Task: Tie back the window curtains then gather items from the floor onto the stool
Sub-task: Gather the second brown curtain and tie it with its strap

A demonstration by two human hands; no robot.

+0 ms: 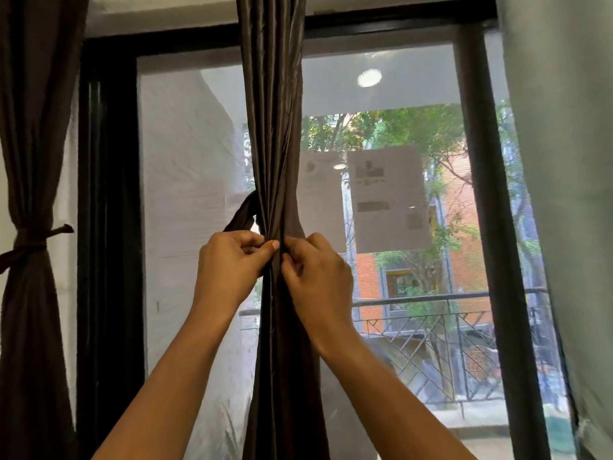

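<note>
A dark brown curtain (272, 127) hangs gathered in the middle of the window. A brown tie-back band (243, 214) loops out from behind it on its left side. My left hand (229, 263) pinches the band's end against the curtain's front. My right hand (315, 270) pinches the fabric right beside it, fingers curled; whether it holds the band's other end is hidden. Both hands meet at the curtain's waist. At the far left, another brown curtain (30, 310) hangs tied with a knotted band (26, 245).
The window has a black frame (109, 227) and a mesh screen (398, 94). A light grey curtain (570, 161) hangs at the right edge. Outside are a balcony railing (431, 343), trees and a brick building. The floor and stool are out of view.
</note>
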